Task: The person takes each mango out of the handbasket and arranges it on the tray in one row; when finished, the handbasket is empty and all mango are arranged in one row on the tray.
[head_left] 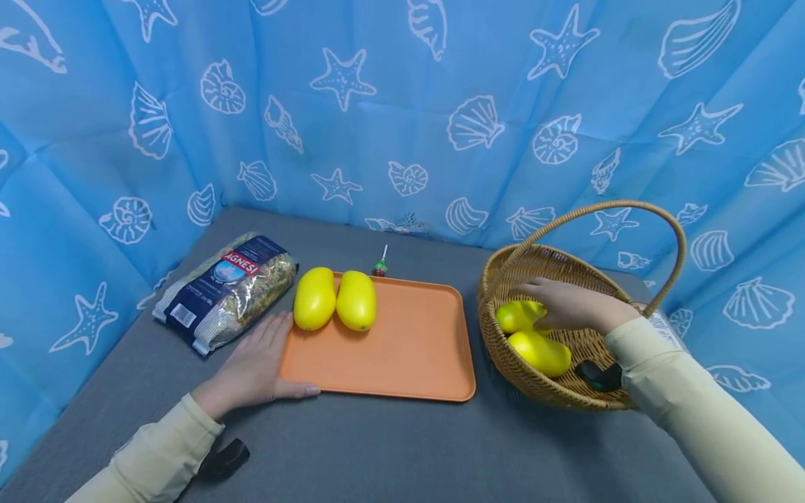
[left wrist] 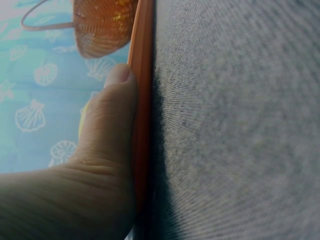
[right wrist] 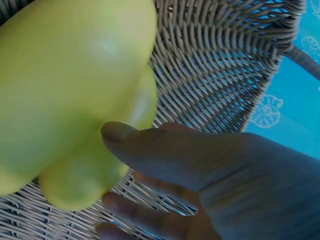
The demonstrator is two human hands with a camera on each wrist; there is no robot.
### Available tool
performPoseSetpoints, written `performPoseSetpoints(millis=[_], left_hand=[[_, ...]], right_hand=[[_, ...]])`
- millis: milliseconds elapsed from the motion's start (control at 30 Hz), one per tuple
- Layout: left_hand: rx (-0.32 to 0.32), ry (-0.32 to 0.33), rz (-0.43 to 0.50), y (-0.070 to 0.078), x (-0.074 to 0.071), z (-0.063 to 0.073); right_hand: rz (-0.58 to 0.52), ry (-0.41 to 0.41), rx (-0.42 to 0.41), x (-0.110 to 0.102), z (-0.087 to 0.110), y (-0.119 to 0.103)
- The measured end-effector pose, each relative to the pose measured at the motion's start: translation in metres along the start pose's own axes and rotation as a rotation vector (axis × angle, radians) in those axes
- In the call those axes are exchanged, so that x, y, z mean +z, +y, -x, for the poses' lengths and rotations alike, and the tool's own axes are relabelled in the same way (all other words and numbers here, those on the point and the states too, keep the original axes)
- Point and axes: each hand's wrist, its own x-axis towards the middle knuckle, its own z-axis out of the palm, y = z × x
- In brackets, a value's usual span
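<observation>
My left hand (head_left: pixel 254 367) lies at the left end of an orange tray (head_left: pixel 402 335), its thumb along the front rim and its fingers along the left side. Two yellow mangoes (head_left: pixel 356 300) sit side by side at the tray's back left. My right hand (head_left: pixel 566 304) reaches into a wicker basket (head_left: pixel 522 388). There the thumb (right wrist: pixel 150 145) touches the farther yellow mango (right wrist: pixel 80 185), while the other fingers stay spread beside its end. A nearer yellow mango (head_left: pixel 541 353) lies against it and partly covers it in the right wrist view.
A bag of pasta (head_left: pixel 235 279) lies left of the tray. Behind the tray is a small lollipop (head_left: pixel 380 267). The basket's tall handle (head_left: pixel 629 205) arches over my right wrist. A blue curtain (head_left: pixel 402 140) with shells hangs behind the grey table (head_left: pixel 377 447).
</observation>
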Motion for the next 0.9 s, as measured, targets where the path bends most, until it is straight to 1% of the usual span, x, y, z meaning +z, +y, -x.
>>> performPoseSetpoints(millis=[100, 267, 433, 633, 767, 900], left_hand=[[0.003, 0.005, 0.002, 0.000, 0.000, 0.000], [0.002, 0.004, 0.003, 0.001, -0.001, 0.001], [-0.001, -0.001, 0.002, 0.002, -0.001, 0.000], [-0.004, 0.004, 0.005, 0.001, 0.000, 0.000], [0.000, 0.005, 0.008, 0.001, -0.001, 0.001], [0.000, 0.007, 0.007, 0.001, -0.002, 0.001]], right_hand=[[0.005, -0.010, -0.004, 0.002, -0.003, 0.000], [0.007, -0.023, 0.016, 0.005, -0.007, 0.002], [-0.012, -0.057, 0.058, 0.006, -0.010, 0.005], [-0.063, -0.075, 0.131, 0.004, -0.014, 0.010], [-0.073, -0.085, 0.168, 0.005, -0.014, 0.014], [-0.061, -0.082, 0.175, 0.007, -0.014, 0.015]])
